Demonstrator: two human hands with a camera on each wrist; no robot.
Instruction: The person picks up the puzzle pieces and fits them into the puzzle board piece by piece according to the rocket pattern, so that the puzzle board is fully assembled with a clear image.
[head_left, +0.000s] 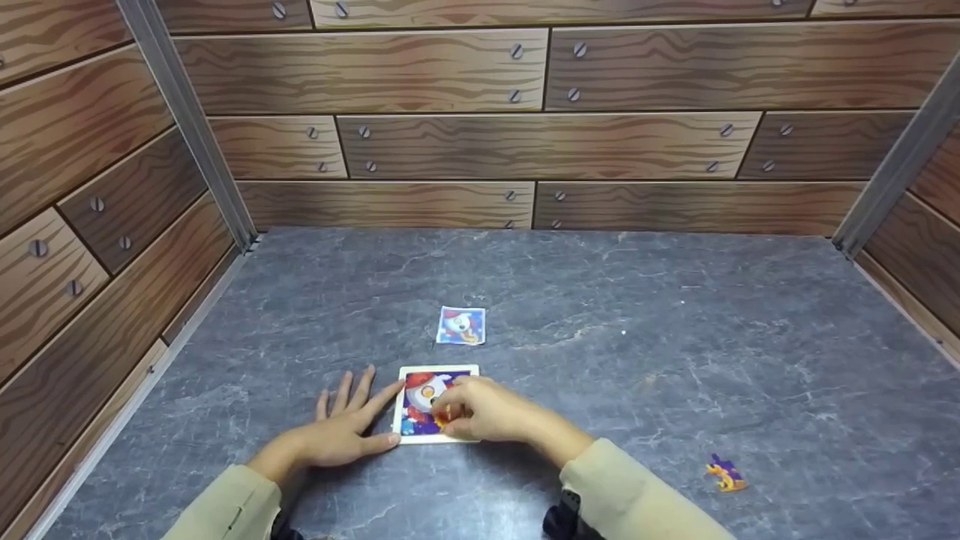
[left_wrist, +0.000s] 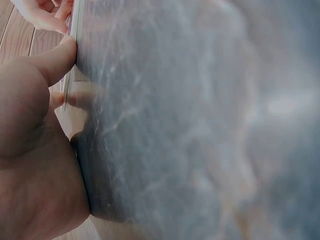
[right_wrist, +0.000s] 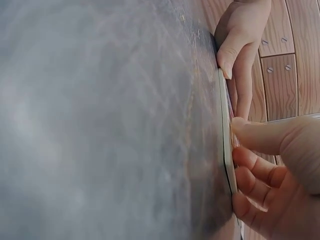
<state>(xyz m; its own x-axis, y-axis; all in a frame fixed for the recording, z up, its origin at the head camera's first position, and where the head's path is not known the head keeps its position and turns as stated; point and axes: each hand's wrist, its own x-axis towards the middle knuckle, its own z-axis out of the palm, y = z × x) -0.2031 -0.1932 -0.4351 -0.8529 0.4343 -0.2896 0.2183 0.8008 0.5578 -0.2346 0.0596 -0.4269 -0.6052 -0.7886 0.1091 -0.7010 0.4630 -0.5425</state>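
A small jigsaw puzzle (head_left: pixel 418 420) in a cream frame lies flat on the table, showing a red, white and purple cartoon picture. My left hand (head_left: pixel 341 435) lies spread at its left side, with thumb and index finger touching the frame's edge. Over the puzzle's right half, my right hand (head_left: pixel 487 409) curls its fingers and thumb round a puzzle piece (head_left: pixel 452 411), mostly hidden by them. In the right wrist view the fingertips (right_wrist: pixel 242 155) touch the puzzle's face. A loose purple and orange puzzle piece (head_left: pixel 726 474) lies apart at the right.
Beyond the puzzle lies a small picture card (head_left: pixel 461 326) with a similar cartoon. The grey marbled table (head_left: pixel 600 375) is bounded by wood-patterned walls (head_left: pixel 450 75) at the back and both sides.
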